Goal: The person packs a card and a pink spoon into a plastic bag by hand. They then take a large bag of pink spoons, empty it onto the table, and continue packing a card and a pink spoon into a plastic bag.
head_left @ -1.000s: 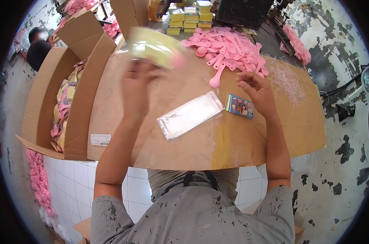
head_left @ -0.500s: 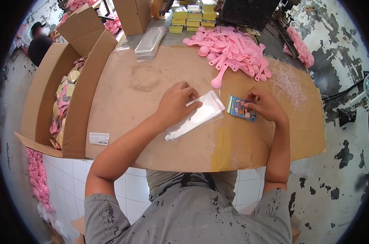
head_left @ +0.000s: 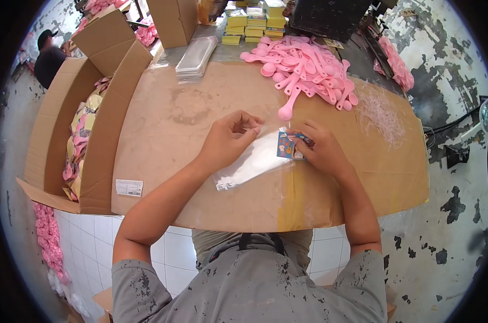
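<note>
A clear plastic bag (head_left: 249, 163) lies slanted on the cardboard-covered table, its open end toward the upper right. At the upper edge of the bag, my left hand (head_left: 230, 141) is closed, thumb and fingers pinching the thin film. My right hand (head_left: 323, 152) grips a small blue printed card pack (head_left: 285, 145) with pictures on it. The pack overlaps the bag's open end; whether its edge is inside or on top I cannot tell. Just above lies a heap of pink plastic spoons (head_left: 308, 67).
A stack of clear bags (head_left: 195, 59) lies at the back left, with piles of yellow-edged card packs (head_left: 247, 24) behind. On the left stands an open carton (head_left: 101, 156) of filled packets. Plastic shreds (head_left: 381, 113) lie at right. Another person (head_left: 50, 62) is at the far left.
My right hand has moved left with the card pack, from beside the bag to its open end. My left hand has shifted slightly left, and its fingers have closed at the bag's edge.
</note>
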`<state>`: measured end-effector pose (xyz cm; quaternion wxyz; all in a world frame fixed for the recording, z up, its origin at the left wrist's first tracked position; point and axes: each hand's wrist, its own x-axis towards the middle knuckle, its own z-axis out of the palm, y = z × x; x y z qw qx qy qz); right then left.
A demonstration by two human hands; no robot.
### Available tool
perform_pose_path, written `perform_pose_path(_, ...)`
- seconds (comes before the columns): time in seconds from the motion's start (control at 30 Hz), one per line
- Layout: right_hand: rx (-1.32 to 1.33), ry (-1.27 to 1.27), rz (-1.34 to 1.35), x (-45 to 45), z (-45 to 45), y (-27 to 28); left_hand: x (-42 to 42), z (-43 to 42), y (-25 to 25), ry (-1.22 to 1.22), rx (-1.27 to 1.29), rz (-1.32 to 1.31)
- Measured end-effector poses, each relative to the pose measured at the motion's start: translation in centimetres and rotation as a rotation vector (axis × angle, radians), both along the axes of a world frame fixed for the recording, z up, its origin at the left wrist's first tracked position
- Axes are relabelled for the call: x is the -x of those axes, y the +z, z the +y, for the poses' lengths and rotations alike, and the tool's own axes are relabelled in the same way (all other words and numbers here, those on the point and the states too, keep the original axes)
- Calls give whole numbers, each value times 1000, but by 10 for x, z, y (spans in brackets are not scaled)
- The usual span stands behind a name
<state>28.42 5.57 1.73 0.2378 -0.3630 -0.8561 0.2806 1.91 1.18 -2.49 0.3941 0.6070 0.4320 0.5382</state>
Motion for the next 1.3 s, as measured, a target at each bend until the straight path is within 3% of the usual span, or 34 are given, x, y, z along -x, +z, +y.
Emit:
perform_pose_path(0.1, 77, -32, 109, 5, -2, -1, 8, -4, 14, -204, 256, -364)
perform_pose_path(0.27, 242, -104, 570, 11, -5, -1, 0, -14, 26, -237, 318, -326)
perform_pose_path(0.37, 271, -119, 670, 7, -2, 1, -1, -17, 26, -233, 335, -248)
perform_pose_path(0.57, 66, -33, 605, 4, 1, 3, -4, -19, 23, -208, 334, -105)
perform_pose_path(0.67, 131, -5, 594, 5, -1, 2, -7, -22, 29, -206, 358, -86)
perform_pose_path(0.9, 39, 138, 259, 7, -9, 9, -9, -26, 27, -272, 303, -56)
perform_pose_path(0.97, -10, 208, 230, 16, -11, 10, -10, -30, 32, -283, 254, 97)
perform_pose_path(1.07, 283, 36, 461, 23, -19, -2, -11, -30, 31, -291, 254, 108)
perform_pose_path(1.17, 299, -117, 715, 20, -10, -2, -11, -30, 32, -252, 294, -39)
perform_pose_path(1.3, 354, -10, 548, 13, -14, -6, -9, -27, 29, -248, 272, -117)
